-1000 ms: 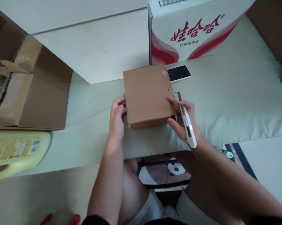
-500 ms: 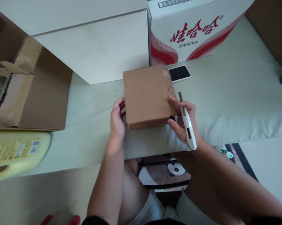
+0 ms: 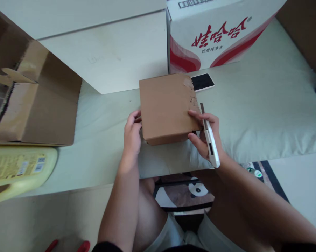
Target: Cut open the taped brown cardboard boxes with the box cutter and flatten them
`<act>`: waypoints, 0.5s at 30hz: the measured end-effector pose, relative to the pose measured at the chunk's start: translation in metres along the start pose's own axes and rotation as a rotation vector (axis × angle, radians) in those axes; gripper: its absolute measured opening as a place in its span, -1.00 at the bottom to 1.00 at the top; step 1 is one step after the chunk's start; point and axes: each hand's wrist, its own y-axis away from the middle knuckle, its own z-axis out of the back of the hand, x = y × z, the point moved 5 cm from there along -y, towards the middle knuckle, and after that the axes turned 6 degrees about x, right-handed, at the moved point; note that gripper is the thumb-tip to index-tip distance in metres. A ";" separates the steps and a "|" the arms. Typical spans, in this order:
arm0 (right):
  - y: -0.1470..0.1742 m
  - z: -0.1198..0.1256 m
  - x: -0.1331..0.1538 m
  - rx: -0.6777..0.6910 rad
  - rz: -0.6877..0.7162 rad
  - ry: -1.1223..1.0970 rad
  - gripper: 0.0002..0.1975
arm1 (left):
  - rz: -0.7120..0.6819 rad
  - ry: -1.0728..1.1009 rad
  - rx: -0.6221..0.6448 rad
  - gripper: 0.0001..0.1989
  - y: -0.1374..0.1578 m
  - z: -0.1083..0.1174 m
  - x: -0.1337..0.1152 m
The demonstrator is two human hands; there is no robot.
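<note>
Brown cardboard makes up the box (image 3: 166,108) that sits between your two hands, its plain face upward under your right index finger. Your left hand (image 3: 133,134) rests at its left side, fingers loosely bent, tips against the wall and partly hidden, so I cannot tell whether they grip its edge. Your right hand (image 3: 216,136) holds a white utility knife (image 3: 211,147), blade out and pointing away from you beyond those fingers; the right index fingertip lies on the box's top near its ragged right edge, and your thumb is by the near right corner. Torn marks and a scrap of clear tape run along that edge, just ahead of your right fingers.

What the box contains is hidden from you. Well to the left of your left fingers stands an open carton (image 3: 51,101) with its flaps up, its contents too dark to make out. Nearer you than that carton, a yellow jug (image 3: 46,171) lies with its printed label showing. Beyond your fingertips are a white box (image 3: 110,56) and a white-and-red carton (image 3: 215,42) with red lettering.

Past your right fingers, a phone (image 3: 203,82) lies partly behind the box. Pale green cloth (image 3: 252,115) spreads under everything your fingers work on, wrinkled to their right; below its edge is a light floor (image 3: 68,210).
</note>
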 end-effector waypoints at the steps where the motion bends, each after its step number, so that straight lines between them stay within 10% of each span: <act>1: 0.000 0.001 0.000 -0.010 -0.004 0.008 -0.53 | -0.012 -0.017 0.006 -0.56 0.001 0.000 -0.002; 15: -0.001 0.002 0.003 -0.025 -0.032 0.060 -0.56 | -0.034 0.003 0.066 -0.61 0.001 -0.001 0.003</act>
